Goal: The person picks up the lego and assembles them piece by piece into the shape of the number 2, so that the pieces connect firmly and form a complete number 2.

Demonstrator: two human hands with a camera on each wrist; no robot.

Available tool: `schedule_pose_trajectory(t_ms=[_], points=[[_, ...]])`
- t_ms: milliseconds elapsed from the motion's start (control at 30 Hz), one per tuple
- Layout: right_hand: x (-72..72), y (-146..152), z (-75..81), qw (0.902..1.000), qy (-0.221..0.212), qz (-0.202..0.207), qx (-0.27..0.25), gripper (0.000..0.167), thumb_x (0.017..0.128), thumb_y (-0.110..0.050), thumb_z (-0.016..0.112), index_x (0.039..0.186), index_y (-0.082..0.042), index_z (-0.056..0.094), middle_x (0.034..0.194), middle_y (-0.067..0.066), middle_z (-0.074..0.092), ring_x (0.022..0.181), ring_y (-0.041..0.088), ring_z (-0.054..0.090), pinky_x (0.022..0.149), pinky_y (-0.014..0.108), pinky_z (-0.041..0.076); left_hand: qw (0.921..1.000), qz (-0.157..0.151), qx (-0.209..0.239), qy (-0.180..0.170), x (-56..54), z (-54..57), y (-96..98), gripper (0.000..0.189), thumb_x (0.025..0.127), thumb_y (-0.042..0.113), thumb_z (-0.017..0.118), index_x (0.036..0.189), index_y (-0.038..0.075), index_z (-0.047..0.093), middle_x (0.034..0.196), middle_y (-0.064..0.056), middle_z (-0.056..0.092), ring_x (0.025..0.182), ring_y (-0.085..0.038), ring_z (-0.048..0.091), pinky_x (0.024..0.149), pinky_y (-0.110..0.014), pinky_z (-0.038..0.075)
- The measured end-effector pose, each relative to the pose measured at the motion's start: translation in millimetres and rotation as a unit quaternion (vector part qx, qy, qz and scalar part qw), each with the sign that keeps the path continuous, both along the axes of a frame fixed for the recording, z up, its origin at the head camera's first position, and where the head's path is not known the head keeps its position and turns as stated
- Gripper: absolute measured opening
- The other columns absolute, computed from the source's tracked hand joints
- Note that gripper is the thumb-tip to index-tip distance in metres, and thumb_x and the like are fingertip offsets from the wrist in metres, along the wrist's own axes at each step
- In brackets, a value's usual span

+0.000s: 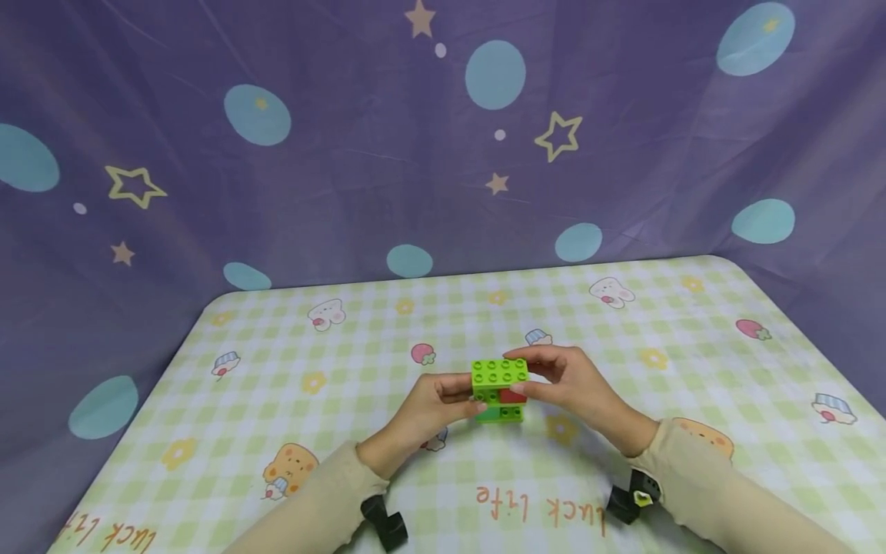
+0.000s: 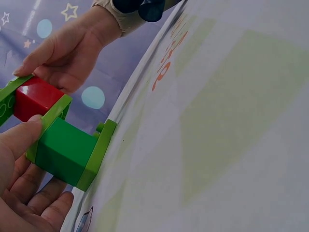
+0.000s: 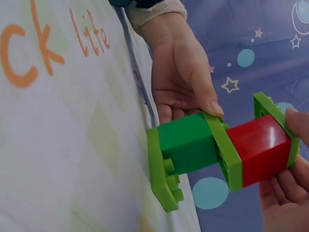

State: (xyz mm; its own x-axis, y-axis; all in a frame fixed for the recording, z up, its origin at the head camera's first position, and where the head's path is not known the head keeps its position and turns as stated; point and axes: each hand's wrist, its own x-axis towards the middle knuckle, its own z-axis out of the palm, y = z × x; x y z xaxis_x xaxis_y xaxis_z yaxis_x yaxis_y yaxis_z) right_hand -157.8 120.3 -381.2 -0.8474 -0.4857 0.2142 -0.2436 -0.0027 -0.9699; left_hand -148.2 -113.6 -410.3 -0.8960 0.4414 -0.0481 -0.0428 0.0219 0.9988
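A stack of toy building blocks stands upright at the tablecloth between both hands. Its top light green plate (image 1: 500, 373) shows studs. Under that plate sits a red block (image 3: 263, 150), offset toward the right hand. A middle light green plate (image 3: 228, 157) separates it from a dark green block (image 2: 66, 146), which sits on a bottom light green plate (image 3: 161, 169). My left hand (image 1: 429, 404) grips the middle plate and dark green block, thumb at the near side. My right hand (image 1: 571, 377) pinches the top plate by the red block, thumb in front and fingers behind.
A checked tablecloth (image 1: 360, 346) with printed cakes, rabbits and flowers covers the table. Behind the far edge hangs a purple curtain (image 1: 346, 192) with stars and blue ovals. Black wrist devices (image 1: 384, 523) sit at both cuffs.
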Motion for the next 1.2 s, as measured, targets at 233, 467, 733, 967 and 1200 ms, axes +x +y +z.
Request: schedule_pose_trajectory(t_ms=[233, 467, 733, 967, 1200], points=[[0.5, -1.6, -2.2, 0.9997, -0.020, -0.005, -0.009, 0.037, 0.086, -0.006, 0.067, 0.120, 0.005, 0.060, 0.112, 0.008, 0.066, 0.100, 0.018, 0.064, 0.081, 0.025, 0.052, 1.0000, 0.003, -0.003, -0.001, -0.7, 0.8, 0.5, 0.040, 0.083, 0.004, 0.071, 0.121, -0.002, 0.062, 0.116, -0.016, 0.065, 0.103, -0.022, 0.065, 0.079, -0.026, 0.054], [0.4, -1.0, -3.1, 0.9998, -0.019, -0.003, -0.004, 0.034, 0.086, -0.005, 0.067, 0.118, 0.003, 0.061, 0.109, 0.007, 0.067, 0.097, 0.018, 0.064, 0.079, 0.025, 0.052, 1.0000, 0.002, 0.001, -0.009, -0.8, -1.5, 0.1, 0.041, 0.083, 0.004, 0.071, 0.122, -0.003, 0.061, 0.116, -0.016, 0.065, 0.103, -0.021, 0.065, 0.079, -0.026, 0.054], [0.2, -1.8, -3.5, 0.9999, -0.004, -0.011, -0.010, 0.031, 0.085, -0.001, 0.067, 0.114, 0.007, 0.062, 0.109, 0.012, 0.066, 0.097, 0.017, 0.064, 0.081, 0.023, 0.051, 0.9998, 0.005, 0.000, -0.020, -1.6, -0.2, 1.6, 0.042, 0.082, 0.003, 0.071, 0.122, -0.002, 0.061, 0.117, -0.015, 0.065, 0.104, -0.020, 0.064, 0.081, -0.026, 0.053], [0.8, -3.0, -3.2, 0.9998, -0.008, -0.011, -0.012, 0.031, 0.085, -0.001, 0.067, 0.114, 0.007, 0.062, 0.112, 0.018, 0.063, 0.100, 0.016, 0.063, 0.086, 0.025, 0.050, 0.9996, 0.002, -0.004, -0.027, -2.3, 0.7, 0.3, 0.042, 0.082, 0.004, 0.071, 0.122, -0.002, 0.061, 0.117, -0.015, 0.065, 0.106, -0.022, 0.063, 0.082, -0.027, 0.053], [-0.7, -2.7, -0.3, 0.9994, 0.018, -0.017, 0.022, 0.030, 0.083, -0.001, 0.070, 0.112, 0.003, 0.065, 0.108, 0.015, 0.067, 0.101, 0.017, 0.063, 0.091, 0.027, 0.048, 0.9993, 0.010, -0.008, -0.035, -2.2, 0.8, 0.3, 0.042, 0.080, 0.002, 0.073, 0.121, -0.001, 0.062, 0.115, -0.014, 0.066, 0.104, -0.020, 0.064, 0.082, -0.026, 0.053]])
